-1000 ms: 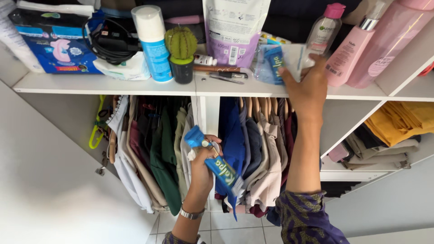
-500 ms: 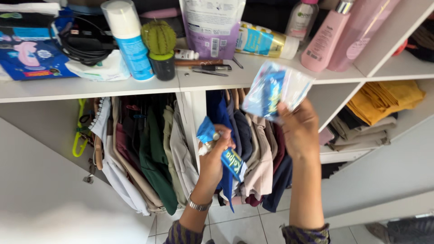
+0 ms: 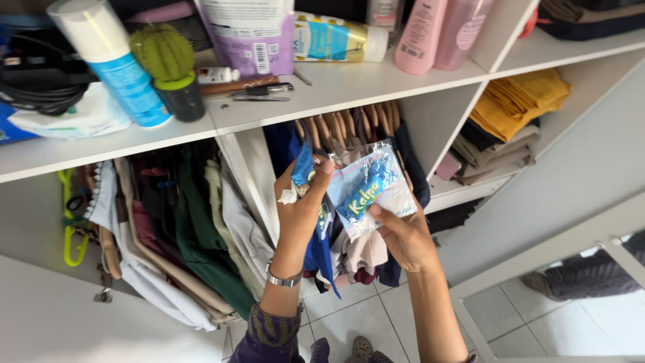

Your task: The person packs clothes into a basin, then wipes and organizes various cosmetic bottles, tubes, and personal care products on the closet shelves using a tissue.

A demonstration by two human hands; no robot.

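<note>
My left hand grips a blue tube-like packet that hangs down past my wrist, with a bit of white paper at the thumb. My right hand holds a clear plastic packet with blue and white contents by its lower edge, right beside the left hand. Both hands are in front of the hanging clothes, below the white shelf.
On the shelf stand a white and blue spray can, a small green cactus in a dark pot, a purple pouch, a lying yellow-blue bottle and pink bottles. Folded yellow cloth lies in a side compartment. Tiled floor below.
My right hand took the clear packet off the shelf and brought it down beside the left hand. The left hand rose slightly with the blue tube. The view shifted right and down.
</note>
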